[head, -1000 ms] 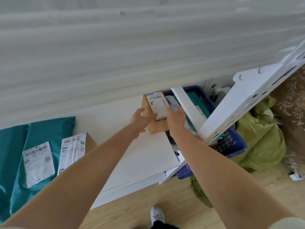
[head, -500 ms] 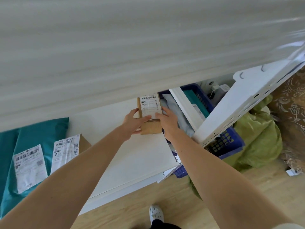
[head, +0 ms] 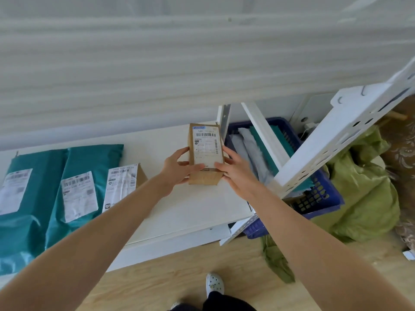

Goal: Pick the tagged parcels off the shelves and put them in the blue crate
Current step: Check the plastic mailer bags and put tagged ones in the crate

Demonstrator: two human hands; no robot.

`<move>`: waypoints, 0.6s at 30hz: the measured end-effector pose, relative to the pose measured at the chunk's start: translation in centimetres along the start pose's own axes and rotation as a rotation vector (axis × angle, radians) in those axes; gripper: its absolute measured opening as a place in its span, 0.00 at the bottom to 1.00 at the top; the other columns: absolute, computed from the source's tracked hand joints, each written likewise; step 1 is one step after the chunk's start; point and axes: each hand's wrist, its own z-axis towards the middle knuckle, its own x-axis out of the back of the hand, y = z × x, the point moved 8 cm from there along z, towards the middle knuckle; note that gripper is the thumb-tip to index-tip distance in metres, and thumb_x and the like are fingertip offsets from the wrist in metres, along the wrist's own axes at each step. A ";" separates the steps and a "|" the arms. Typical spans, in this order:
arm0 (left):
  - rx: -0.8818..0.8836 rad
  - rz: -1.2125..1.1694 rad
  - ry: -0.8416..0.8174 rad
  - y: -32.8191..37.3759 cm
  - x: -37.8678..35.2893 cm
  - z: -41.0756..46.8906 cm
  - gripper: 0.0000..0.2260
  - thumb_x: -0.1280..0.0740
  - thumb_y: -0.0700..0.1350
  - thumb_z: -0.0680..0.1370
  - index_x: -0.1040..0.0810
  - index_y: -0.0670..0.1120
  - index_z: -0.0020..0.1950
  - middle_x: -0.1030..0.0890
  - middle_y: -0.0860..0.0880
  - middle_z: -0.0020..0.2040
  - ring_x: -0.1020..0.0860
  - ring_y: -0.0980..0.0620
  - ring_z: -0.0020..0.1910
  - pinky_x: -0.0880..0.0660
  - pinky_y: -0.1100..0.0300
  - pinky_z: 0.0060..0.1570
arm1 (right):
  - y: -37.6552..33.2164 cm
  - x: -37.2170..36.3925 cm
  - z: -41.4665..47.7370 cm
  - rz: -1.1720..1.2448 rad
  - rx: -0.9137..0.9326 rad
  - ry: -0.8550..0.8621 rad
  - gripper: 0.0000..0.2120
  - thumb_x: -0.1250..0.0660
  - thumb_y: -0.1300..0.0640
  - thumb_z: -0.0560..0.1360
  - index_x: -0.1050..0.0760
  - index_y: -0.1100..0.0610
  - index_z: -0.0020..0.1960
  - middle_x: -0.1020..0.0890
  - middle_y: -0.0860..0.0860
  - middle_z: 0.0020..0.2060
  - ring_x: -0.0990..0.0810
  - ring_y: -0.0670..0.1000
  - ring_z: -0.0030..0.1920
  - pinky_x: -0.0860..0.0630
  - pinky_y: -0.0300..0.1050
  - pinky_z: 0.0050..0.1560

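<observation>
1. The brown cardboard parcel [head: 205, 147] stands on its short end just beside the blue crate [head: 323, 198], over the end of the white shelf [head: 184, 209] nearest it. Whether its base touches the shelf I cannot tell.
2. Its tag faces up toward the camera, likely so the barcode can be checked before it goes in.
3. The left grip [head: 177, 169] clasps the parcel's side away from the crate, thumb on the front. The right grip [head: 235, 171] clasps the crate side the same way. Both are curled round the parcel, neither spread.
4. The parcel sits between the two grips: its lower half is inside them and the barcode end rises clear of the fingers.
5. The crate sits lower than the shelf and already holds grey and teal mailers [head: 249, 149]. A white perforated upright [head: 336, 135] slants across its opening.
6. Well away from the crate, a labelled box [head: 121, 185] and two teal mailers [head: 89, 162] lie tag-up.
7. The two-sided hold probably steadies the parcel for a short carry past that upright.
</observation>
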 end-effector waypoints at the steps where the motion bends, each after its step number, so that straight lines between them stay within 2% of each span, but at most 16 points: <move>1: -0.012 0.003 0.011 -0.2 0.5 -0.7 0.34 0.22 0.43 0.68 0.31 0.57 0.70 0.19 0.46 0.56 0.19 0.47 0.52 0.21 0.54 0.49 | -0.1 -0.4 -0.8 0.021 0.002 -0.028 0.27 0.34 0.71 0.74 0.29 0.47 0.66 0.20 0.51 0.59 0.21 0.51 0.60 0.22 0.48 0.57; 4: -0.054 0.005 0.014 -0.3 1.7 -2.7 0.34 0.22 0.44 0.68 0.32 0.58 0.70 0.20 0.47 0.59 0.20 0.48 0.55 0.21 0.52 0.53 | -0.2 -1.6 -2.8 0.053 0.017 -0.094 0.29 0.34 0.72 0.73 0.30 0.49 0.69 0.21 0.52 0.60 0.22 0.51 0.61 0.21 0.45 0.54; 7: -0.113 0.021 0.043 0.0 3.1 -5.0 0.34 0.23 0.44 0.68 0.32 0.58 0.71 0.21 0.50 0.57 0.22 0.53 0.56 0.20 0.59 0.47 | -0.5 -2.7 -4.4 0.065 0.039 -0.136 0.30 0.33 0.73 0.72 0.29 0.47 0.67 0.21 0.51 0.61 0.23 0.51 0.62 0.22 0.47 0.57; 9: -0.146 0.020 0.063 0.0 3.9 -6.4 0.34 0.23 0.43 0.68 0.32 0.58 0.70 0.21 0.52 0.57 0.24 0.55 0.59 0.20 0.60 0.46 | -0.8 -3.6 -5.3 0.057 0.058 -0.162 0.30 0.33 0.73 0.72 0.27 0.45 0.66 0.22 0.51 0.62 0.23 0.51 0.63 0.23 0.48 0.59; 15: -0.167 0.001 0.090 -0.8 5.5 -9.1 0.33 0.23 0.43 0.68 0.32 0.63 0.67 0.22 0.55 0.59 0.26 0.55 0.63 0.24 0.48 0.59 | -0.7 -5.2 -7.0 -0.035 0.103 -0.196 0.33 0.30 0.71 0.70 0.28 0.42 0.66 0.23 0.48 0.63 0.26 0.51 0.66 0.27 0.54 0.65; 18: -0.148 -0.025 0.090 -1.7 6.0 -10.4 0.34 0.23 0.42 0.68 0.33 0.61 0.69 0.22 0.58 0.55 0.26 0.56 0.63 0.24 0.50 0.60 | -0.1 -5.8 -7.7 -0.099 0.102 -0.206 0.33 0.29 0.70 0.70 0.28 0.41 0.67 0.23 0.47 0.63 0.25 0.51 0.65 0.27 0.55 0.65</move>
